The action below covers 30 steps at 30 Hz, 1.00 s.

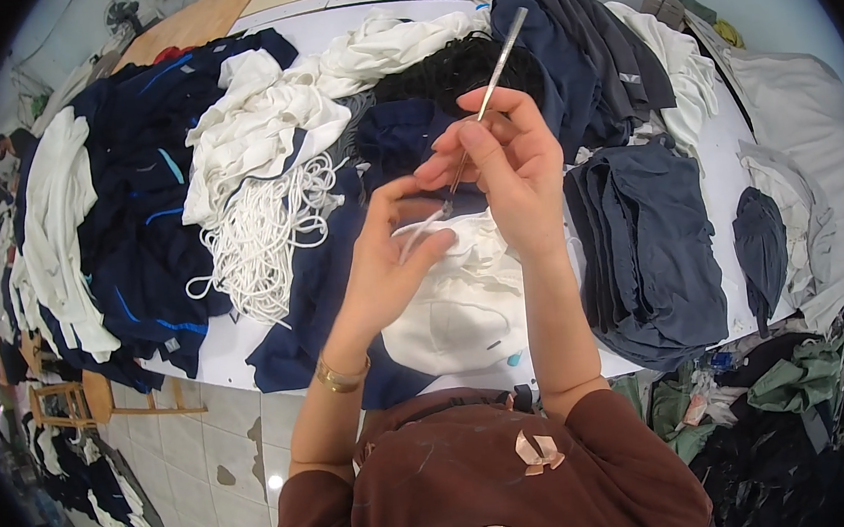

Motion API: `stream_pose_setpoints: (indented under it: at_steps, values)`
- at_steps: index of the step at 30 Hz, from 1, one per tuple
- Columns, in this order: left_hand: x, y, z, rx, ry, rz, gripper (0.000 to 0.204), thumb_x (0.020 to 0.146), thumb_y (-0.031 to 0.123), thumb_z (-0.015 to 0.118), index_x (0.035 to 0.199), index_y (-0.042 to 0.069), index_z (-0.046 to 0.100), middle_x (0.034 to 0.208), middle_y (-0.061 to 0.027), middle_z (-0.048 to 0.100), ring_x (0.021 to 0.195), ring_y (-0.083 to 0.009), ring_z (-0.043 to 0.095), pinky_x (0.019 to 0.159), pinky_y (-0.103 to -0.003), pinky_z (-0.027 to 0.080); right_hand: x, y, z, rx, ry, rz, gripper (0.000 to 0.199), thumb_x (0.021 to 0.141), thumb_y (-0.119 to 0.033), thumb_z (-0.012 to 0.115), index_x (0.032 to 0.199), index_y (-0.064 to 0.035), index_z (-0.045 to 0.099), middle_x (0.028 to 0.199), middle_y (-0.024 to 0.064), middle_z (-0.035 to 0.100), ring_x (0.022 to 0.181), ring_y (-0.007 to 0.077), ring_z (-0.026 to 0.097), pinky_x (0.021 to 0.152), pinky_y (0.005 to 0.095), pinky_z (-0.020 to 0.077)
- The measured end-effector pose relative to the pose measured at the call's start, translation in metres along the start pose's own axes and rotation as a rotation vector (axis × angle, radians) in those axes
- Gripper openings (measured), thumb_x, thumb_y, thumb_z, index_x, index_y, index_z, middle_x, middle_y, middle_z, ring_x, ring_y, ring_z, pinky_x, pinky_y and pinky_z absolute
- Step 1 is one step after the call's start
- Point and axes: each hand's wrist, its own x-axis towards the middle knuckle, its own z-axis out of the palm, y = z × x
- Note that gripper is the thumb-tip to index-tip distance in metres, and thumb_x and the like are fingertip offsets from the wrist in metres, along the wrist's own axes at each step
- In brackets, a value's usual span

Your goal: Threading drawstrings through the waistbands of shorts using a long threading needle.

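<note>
In the middle, my right hand (513, 155) is closed round a long, thin silver metal tool (505, 60) held at a slant. The tool's flat end points up and away, and its narrow end reaches down to the fingers of my left hand (391, 256). A white cord (421, 233), slightly blurred, is pinched between my left thumb and fingers, close to the tool's tip. Below both hands lies a white garment (453, 326) with a short cord on it. It rests on dark navy cloth (323, 282), partly hidden by my forearms.
A tangled heap of white cords (264, 237) lies to the left, beside white garments (259, 117) and a navy pile (134, 178). Folded dark grey garments (647, 254) are stacked at right. A wooden stool (97, 397) stands on the tiled floor at left.
</note>
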Motion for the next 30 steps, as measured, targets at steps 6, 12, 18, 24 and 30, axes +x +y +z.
stream_pose_setpoints:
  at_steps: [6,12,18,24,30]
  values:
    - [-0.001,-0.011,0.002,0.141,0.232,0.112,0.013,0.089,0.007,0.069,0.097,-0.001,0.063,0.089,-0.0006,0.062,0.071,-0.0012,0.052,0.061,-0.016,0.041,-0.004,0.004,-0.003,0.007,0.087,-0.132,0.019,0.099,-0.002,0.047,0.117,0.0022,0.044,0.088,0.0140,0.064,0.076,0.0223,0.070,0.069,0.0320,0.0593]
    - [-0.002,-0.013,0.011,0.177,0.316,0.133,0.011,0.090,0.004,0.067,0.100,0.001,0.065,0.084,0.0027,0.061,0.069,-0.0003,0.049,0.059,-0.015,0.038,-0.020,0.021,0.003,-0.054,0.072,-0.198,0.016,0.099,-0.002,0.046,0.115,0.0021,0.045,0.090,0.0136,0.065,0.079,0.0210,0.070,0.072,0.0306,0.0581]
    - [-0.003,-0.005,-0.014,-0.203,0.490,0.324,0.009,0.096,0.008,0.060,0.103,0.002,0.060,0.076,0.0051,0.052,0.057,0.0007,0.038,0.047,-0.017,0.029,-0.023,0.044,-0.034,-0.981,0.122,-0.340,0.015,0.085,0.003,0.058,0.099,-0.0021,0.061,0.084,0.0137,0.060,0.075,0.0309,0.062,0.065,0.0370,0.0478]
    - [-0.006,0.004,-0.046,-0.301,0.519,0.352,0.009,0.100,0.013,0.055,0.104,0.005,0.056,0.066,0.0038,0.044,0.053,-0.0025,0.035,0.045,-0.019,0.029,-0.026,0.071,-0.122,-1.088,-0.357,0.236,0.046,0.068,-0.028,0.081,0.105,-0.0060,0.066,0.097,0.0131,0.063,0.093,0.0297,0.063,0.078,0.0361,0.0505]
    - [-0.013,0.004,-0.063,-0.328,0.514,0.401,0.007,0.099,0.013,0.056,0.103,0.008,0.056,0.062,0.0056,0.039,0.051,-0.0024,0.032,0.043,-0.020,0.025,-0.034,0.120,-0.180,-1.692,-0.435,0.485,0.048,0.065,-0.036,0.081,0.103,-0.0106,0.068,0.102,0.0133,0.064,0.101,0.0327,0.062,0.086,0.0414,0.0501]
